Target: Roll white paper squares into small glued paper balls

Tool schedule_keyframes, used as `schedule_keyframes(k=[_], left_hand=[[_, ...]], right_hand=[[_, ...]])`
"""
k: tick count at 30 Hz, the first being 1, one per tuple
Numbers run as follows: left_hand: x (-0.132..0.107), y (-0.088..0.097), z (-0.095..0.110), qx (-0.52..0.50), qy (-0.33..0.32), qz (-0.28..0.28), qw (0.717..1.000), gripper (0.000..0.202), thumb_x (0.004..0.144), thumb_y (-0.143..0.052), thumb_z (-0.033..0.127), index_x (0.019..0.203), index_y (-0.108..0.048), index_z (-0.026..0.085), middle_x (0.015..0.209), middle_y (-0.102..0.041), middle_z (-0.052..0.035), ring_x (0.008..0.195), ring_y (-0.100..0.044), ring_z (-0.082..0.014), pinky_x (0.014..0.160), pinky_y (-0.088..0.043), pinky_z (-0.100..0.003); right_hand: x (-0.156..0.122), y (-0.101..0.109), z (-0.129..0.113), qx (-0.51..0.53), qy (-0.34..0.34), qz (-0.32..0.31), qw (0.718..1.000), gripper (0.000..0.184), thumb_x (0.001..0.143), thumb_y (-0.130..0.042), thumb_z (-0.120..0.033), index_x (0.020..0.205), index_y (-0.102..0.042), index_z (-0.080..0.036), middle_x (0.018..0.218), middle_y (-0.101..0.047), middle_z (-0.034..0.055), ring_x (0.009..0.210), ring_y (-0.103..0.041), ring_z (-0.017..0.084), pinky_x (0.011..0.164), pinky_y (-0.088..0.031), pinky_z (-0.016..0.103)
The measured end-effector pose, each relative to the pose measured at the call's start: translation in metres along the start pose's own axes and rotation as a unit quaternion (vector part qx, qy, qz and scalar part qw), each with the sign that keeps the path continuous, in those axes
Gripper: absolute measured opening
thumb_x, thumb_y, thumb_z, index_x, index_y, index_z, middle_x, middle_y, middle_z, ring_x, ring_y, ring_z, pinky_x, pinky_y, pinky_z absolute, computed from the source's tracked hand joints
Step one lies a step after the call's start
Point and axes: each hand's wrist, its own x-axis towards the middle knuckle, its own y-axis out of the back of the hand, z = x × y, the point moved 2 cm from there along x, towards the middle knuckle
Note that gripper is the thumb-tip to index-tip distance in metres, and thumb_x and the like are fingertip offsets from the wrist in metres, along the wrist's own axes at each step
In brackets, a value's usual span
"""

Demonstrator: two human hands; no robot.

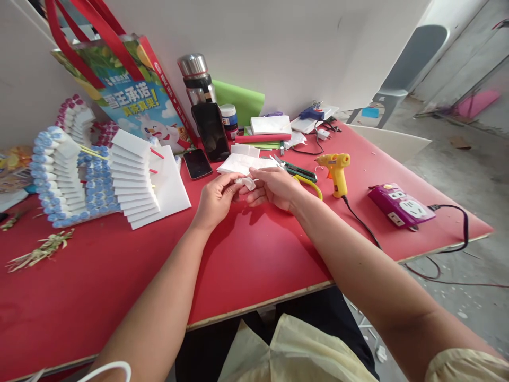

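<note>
Between my hands, just above the red table (pixel 246 260), is a small crumpled white piece (pixel 248 183) that looks like thin paper or tissue. My left hand (pixel 217 201) pinches one end of it between thumb and fingers. From the other side my right hand (pixel 276 185) holds it, thumb on top and fingers curled beneath. Right behind them lies a stack of white sheets (pixel 234 163). Scissors with yellow handles (pixel 314 187) and a dark green tool (pixel 300 171) lie beside my right wrist, partly hidden by it.
On the right lie a yellow glue gun (pixel 338 172) and a purple power strip (pixel 401 206) with trailing cords. White fanned cards (pixel 133 178) and blue-tipped rolled pieces (pixel 97 178) stand left. A phone (pixel 198 163), a steel flask (pixel 194 74) and a printed bag (pixel 135 95) line the back.
</note>
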Motion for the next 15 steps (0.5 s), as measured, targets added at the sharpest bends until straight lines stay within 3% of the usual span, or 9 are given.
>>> schedule_keyframes(k=[7, 15], left_hand=[[0.0, -0.0003, -0.0015, -0.01, 0.015, -0.008, 1.0, 0.031, 0.092, -0.061, 0.039, 0.111, -0.071, 0.017, 0.086, -0.071, -0.004, 0.063, -0.059, -0.0119, 0.066, -0.051, -0.024], [0.0001, 0.0003, -0.0012, -0.007, 0.017, -0.008, 1.0, 0.03, 0.091, -0.062, 0.04, 0.109, -0.072, 0.018, 0.076, -0.064, -0.001, 0.06, -0.055, -0.0114, 0.064, -0.048, -0.023]], right_hand=[[-0.0016, 0.0004, 0.0009, 0.014, 0.004, -0.005, 1.0, 0.018, 0.088, -0.072, -0.027, 0.085, -0.062, -0.011, 0.076, -0.071, 0.0068, 0.051, -0.061, 0.011, 0.052, -0.059, 0.027], [0.0015, 0.0049, 0.003, 0.003, 0.017, -0.001, 1.0, 0.025, 0.076, -0.082, -0.029, 0.078, -0.064, -0.012, 0.071, -0.064, 0.0025, 0.051, -0.053, 0.008, 0.051, -0.057, 0.025]])
